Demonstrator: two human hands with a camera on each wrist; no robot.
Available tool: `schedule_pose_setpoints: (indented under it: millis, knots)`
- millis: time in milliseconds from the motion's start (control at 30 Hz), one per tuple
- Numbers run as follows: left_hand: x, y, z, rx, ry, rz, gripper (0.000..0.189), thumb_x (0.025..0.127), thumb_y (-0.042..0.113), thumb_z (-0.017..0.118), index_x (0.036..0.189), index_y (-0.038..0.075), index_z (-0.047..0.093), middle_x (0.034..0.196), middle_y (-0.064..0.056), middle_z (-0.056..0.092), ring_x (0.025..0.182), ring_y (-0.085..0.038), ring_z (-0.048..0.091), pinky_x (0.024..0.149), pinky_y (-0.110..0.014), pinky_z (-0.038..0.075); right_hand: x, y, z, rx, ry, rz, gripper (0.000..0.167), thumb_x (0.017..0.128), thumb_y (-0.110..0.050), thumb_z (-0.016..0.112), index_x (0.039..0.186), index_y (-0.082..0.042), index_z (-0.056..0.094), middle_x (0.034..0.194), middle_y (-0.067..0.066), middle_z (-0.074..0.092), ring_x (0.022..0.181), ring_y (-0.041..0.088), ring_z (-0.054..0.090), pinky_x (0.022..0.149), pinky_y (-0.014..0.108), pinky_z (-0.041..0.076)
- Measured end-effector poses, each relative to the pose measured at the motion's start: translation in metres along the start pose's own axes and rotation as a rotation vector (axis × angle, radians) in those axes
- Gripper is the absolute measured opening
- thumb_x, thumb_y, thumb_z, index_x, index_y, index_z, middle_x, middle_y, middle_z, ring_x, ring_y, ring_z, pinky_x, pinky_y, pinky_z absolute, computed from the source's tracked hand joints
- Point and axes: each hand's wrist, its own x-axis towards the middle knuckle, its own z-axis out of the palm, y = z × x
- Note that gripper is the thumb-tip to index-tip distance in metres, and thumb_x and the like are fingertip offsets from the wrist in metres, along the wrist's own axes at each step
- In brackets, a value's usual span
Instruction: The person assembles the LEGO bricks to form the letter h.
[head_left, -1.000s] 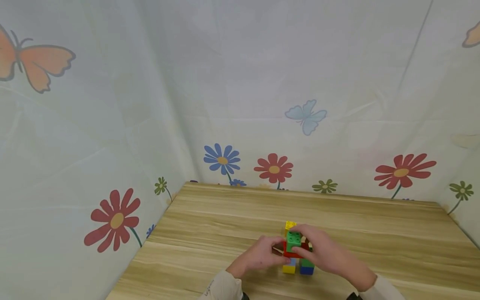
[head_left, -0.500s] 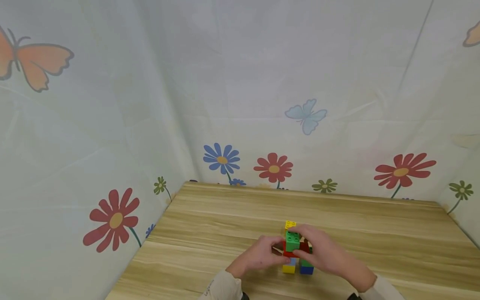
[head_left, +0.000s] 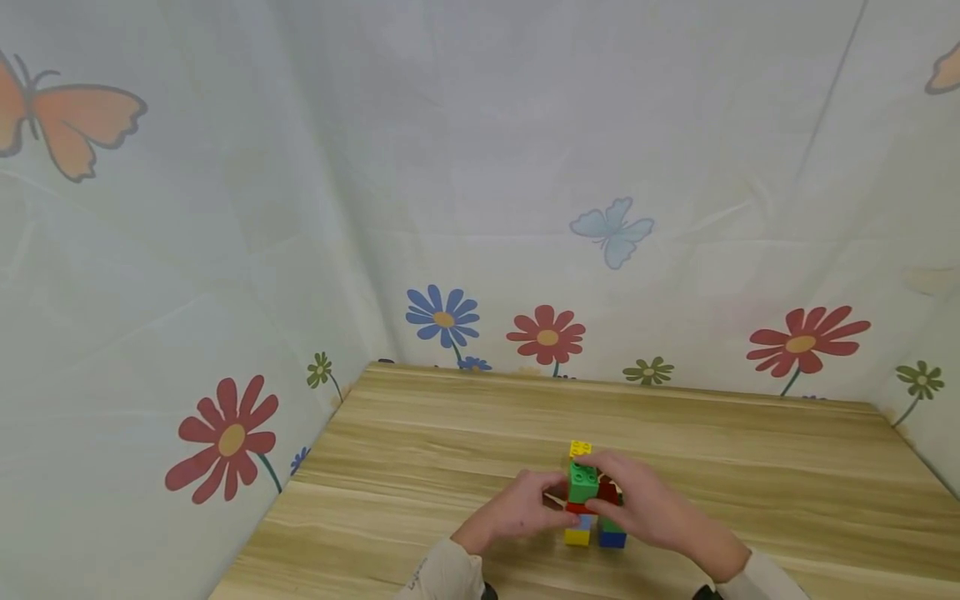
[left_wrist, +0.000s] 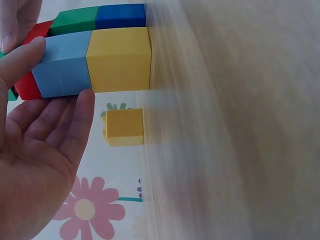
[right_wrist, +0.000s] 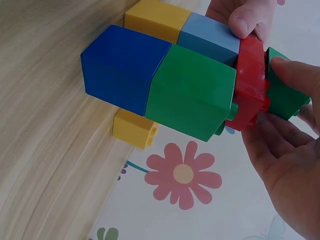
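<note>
The top green block (right_wrist: 287, 90) sits between the hands, at the studded top of the red block (right_wrist: 250, 75). The right hand (head_left: 641, 502) pinches it; the left hand (head_left: 527, 505) curls its fingers and thumb round the light-blue block (left_wrist: 64, 65) below.

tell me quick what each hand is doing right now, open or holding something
Left hand: closed, gripping the light-blue block in the stack.
Right hand: closed, pinching the upper green block by the red block.
</note>
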Motion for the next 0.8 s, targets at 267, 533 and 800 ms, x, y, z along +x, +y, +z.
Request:
schedule_pose_setpoints:
  millis: [267, 533, 800]
  knots:
    - [-0.0005, 0.0000, -0.0007, -0.002, -0.014, -0.023, 0.026, 0.086, 0.020, 0.071, 0.111, 0.018, 0.065, 0.104, 0.013, 0.064, 0.097, -0.001, 0.058, 0.079, -0.019, 0.049, 0.0000, 0.0014, 0.0002, 0.025, 0.009, -0.041, 0.050, 0.080, -0.010, 0.076, 0.125, -0.008, 0.054, 0.115, -0.002, 0.060, 0.095, 0.008, 0.057, 0.079, 0.029, 0.052]
    - [0.0002, 0.0017, -0.0011, 0.007, -0.021, -0.041, 0.026, 0.086, 0.019, 0.071, 0.111, 0.016, 0.065, 0.104, 0.013, 0.065, 0.096, -0.001, 0.059, 0.079, -0.019, 0.049, 0.0014, -0.0010, -0.0018, 0.045, -0.015, -0.016, 0.047, 0.082, -0.011, 0.074, 0.125, -0.008, 0.054, 0.114, -0.002, 0.059, 0.093, 0.007, 0.056, 0.078, 0.027, 0.052]
    - [-0.0005, 0.0031, -0.0006, 0.002, -0.029, -0.058, 0.027, 0.086, 0.018, 0.071, 0.111, 0.015, 0.066, 0.102, 0.013, 0.065, 0.094, -0.001, 0.059, 0.078, -0.019, 0.049, 0.0016, -0.0027, -0.0026, 0.028, -0.026, -0.007, 0.046, 0.082, -0.011, 0.074, 0.124, -0.009, 0.055, 0.114, -0.002, 0.059, 0.093, 0.007, 0.056, 0.079, 0.027, 0.052]
